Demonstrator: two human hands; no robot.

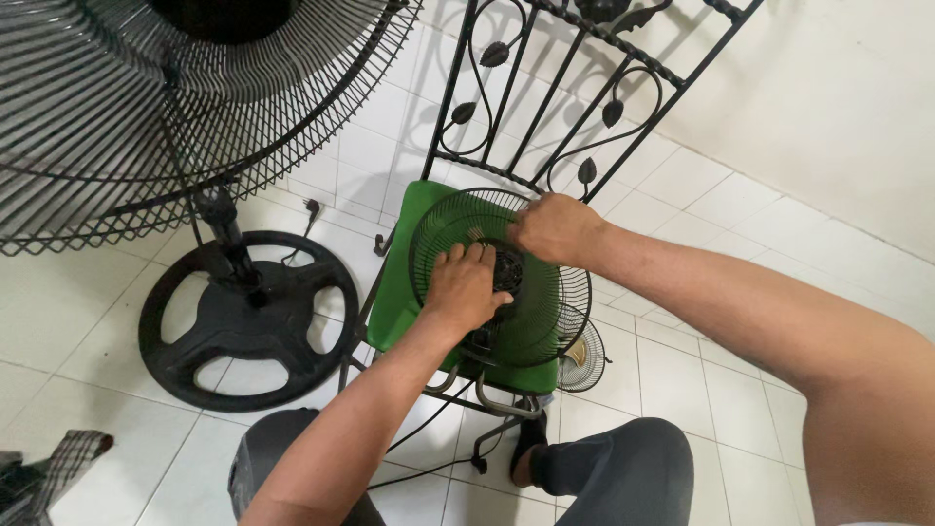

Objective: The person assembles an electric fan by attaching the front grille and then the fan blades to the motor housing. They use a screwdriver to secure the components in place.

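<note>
- Nearest the camera, the person's knees in dark trousers sit below the green chair seat [404, 282], with a bare foot [526, 458] on the white tiled floor [682, 380] beside a chair leg.
- A black cable [429, 458] trails across the floor under the seat.
- On the seat lies the small black fan guard [458, 219], a round wire grille tilted slightly toward the chair back.
- The left hand [466, 287] presses on the guard's centre, fingers bent over the dark hub [506, 268]; whether it grips the hub cannot be told.
- The right hand [553, 227] is closed on the guard's upper rim, just beside the left hand but not touching it.
- A smaller round grille [582, 356] pokes out past the seat's right edge.
- Left of the seat, a black round fan base [243, 336] stands on the floor, its pole rising to a large black fan cage [146, 117].
- Behind the seat rises the black wrought-iron chair back [575, 97] with leaf ornaments.
</note>
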